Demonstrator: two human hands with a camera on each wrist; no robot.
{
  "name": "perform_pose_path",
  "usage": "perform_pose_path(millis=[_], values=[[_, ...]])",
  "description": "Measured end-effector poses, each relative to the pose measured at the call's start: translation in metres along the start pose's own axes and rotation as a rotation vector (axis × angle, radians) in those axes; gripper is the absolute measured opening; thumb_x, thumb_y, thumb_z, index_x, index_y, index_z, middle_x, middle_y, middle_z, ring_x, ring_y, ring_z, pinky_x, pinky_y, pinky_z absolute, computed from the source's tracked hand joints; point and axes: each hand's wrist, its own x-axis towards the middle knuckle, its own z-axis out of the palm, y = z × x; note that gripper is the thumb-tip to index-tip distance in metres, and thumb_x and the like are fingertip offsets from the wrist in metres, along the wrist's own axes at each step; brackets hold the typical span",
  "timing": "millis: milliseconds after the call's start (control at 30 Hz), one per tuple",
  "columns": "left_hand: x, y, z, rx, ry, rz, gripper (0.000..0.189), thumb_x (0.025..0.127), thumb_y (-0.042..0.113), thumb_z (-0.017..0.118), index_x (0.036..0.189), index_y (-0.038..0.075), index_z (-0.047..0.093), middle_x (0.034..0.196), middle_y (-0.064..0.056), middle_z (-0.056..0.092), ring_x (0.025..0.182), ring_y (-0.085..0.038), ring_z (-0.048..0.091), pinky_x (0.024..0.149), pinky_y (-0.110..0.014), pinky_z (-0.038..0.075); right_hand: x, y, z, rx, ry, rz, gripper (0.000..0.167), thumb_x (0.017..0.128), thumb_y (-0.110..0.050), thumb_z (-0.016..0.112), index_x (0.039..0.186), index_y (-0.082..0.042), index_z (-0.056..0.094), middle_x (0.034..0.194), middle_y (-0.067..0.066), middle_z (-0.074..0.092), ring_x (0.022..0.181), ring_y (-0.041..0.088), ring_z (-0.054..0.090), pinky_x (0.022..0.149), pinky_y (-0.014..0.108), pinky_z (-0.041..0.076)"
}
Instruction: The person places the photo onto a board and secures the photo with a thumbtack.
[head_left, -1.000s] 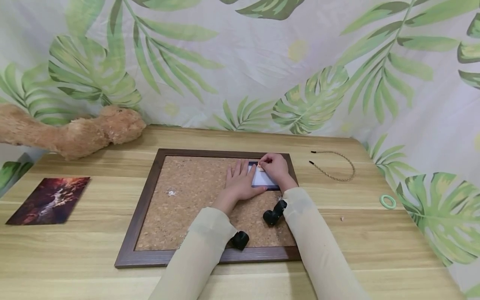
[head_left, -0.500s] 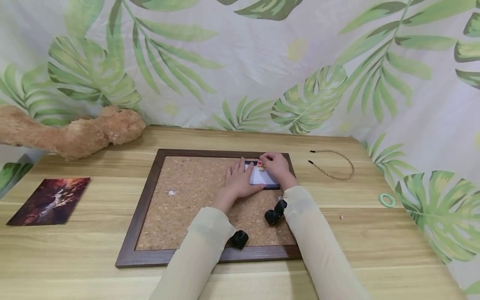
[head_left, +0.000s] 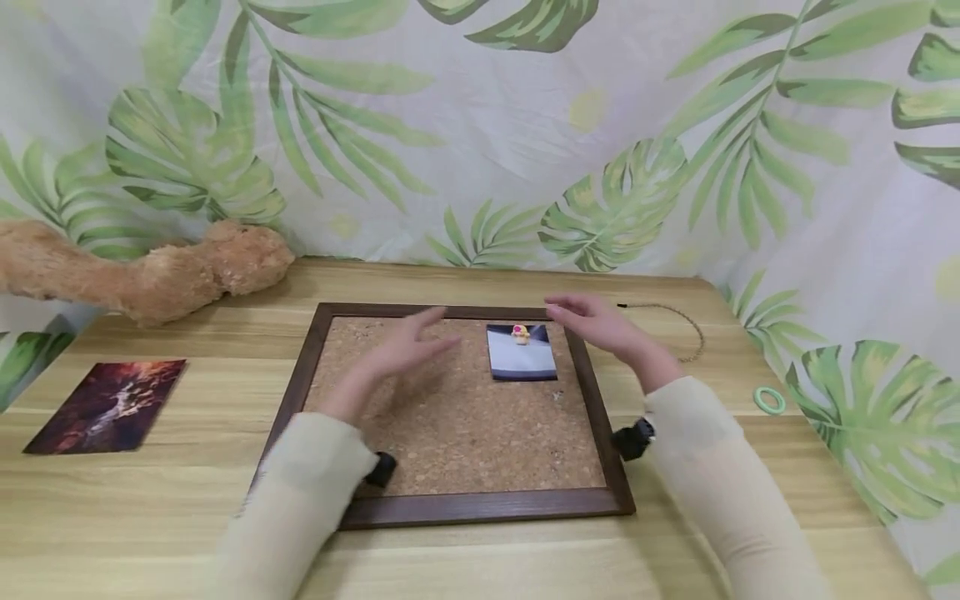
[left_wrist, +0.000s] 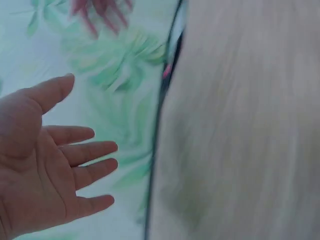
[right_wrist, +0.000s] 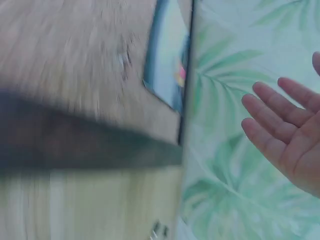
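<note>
- Plush, long, furry and orange-brown (head_left: 172,279), lies at the far left of the pale wood-grain table (head_left: 112,517).
- Glossy dark red-and-purple print (head_left: 108,408) lies flat on the table at left, nearer than the plush and well off the board.
- Left hand (head_left: 405,348): over the left-middle of the rectangular cork board (head_left: 480,433), fingers spread, nothing in them. Height above cork can't be read.
- White card with dark bands at its far and near ends (head_left: 522,360) lies on the cork at far right, inside the dark brown wooden frame (head_left: 487,505).
- Small yellow-and-pink pin (head_left: 521,335) sits near the middle of the card's far edge. Seating depth: can't tell.
- Right hand (head_left: 600,325): over the frame's far right corner, just right of the card, fingers extended, no grip. Hands well apart; neither holds anything.
- Thin gold braided cord (head_left: 699,331) and mint-green ring (head_left: 757,397) lie on the table at right, clear of the board.
- Judgement: pinning looks about done. To do it well, keep both hands clear of the card while parting, then check it lies square and one light press proves the pin firm.
</note>
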Motion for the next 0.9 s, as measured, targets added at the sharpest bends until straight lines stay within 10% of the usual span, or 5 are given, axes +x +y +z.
perform_pose_path(millis=[267, 533, 800, 900], values=[[-0.078, -0.042, -0.088, 0.141, 0.213, -0.018, 0.065, 0.088, 0.039, 0.045, 0.136, 0.001, 0.023, 0.135, -0.021, 0.026, 0.119, -0.041, 0.024, 0.09, -0.055, 0.022, -0.05, 0.025, -0.029, -0.024, 0.111, -0.096, 0.044, 0.088, -0.029, 0.049, 0.123, -0.001, 0.046, 0.121, 0.013, 0.048, 0.11, 0.024, 0.043, 0.087, 0.04, 0.036], [-0.149, -0.097, -0.143, 0.21, 0.4, -0.252, 0.071, 0.088, 0.042, 0.043, 0.139, 0.007, 0.009, 0.138, -0.026, 0.011, 0.115, -0.052, 0.016, 0.077, -0.063, 0.02, -0.098, 0.058, -0.046, 0.05, 0.221, -0.126, 0.036, 0.09, -0.018, 0.048, 0.118, 0.003, 0.048, 0.113, 0.007, 0.053, 0.102, 0.015, 0.049, 0.079, 0.019, 0.039], [-0.172, -0.249, -0.176, 0.283, 0.576, -0.424, 0.084, 0.081, 0.049, 0.049, 0.139, 0.017, -0.002, 0.141, -0.02, -0.003, 0.122, -0.045, -0.001, 0.08, -0.066, 0.015, -0.131, 0.095, -0.05, 0.071, 0.228, -0.076, 0.036, 0.089, -0.015, 0.049, 0.118, 0.006, 0.046, 0.113, 0.012, 0.053, 0.099, 0.008, 0.051, 0.078, 0.016, 0.039], [-0.184, -0.278, -0.181, 0.27, 0.607, -0.516, 0.088, 0.08, 0.05, 0.049, 0.138, 0.01, -0.004, 0.139, -0.025, -0.005, 0.121, -0.046, -0.002, 0.082, -0.065, 0.016, -0.137, 0.107, -0.049, 0.037, 0.2, -0.017, 0.038, 0.088, -0.017, 0.051, 0.118, 0.007, 0.046, 0.112, 0.02, 0.052, 0.096, 0.005, 0.051, 0.076, 0.017, 0.04]])
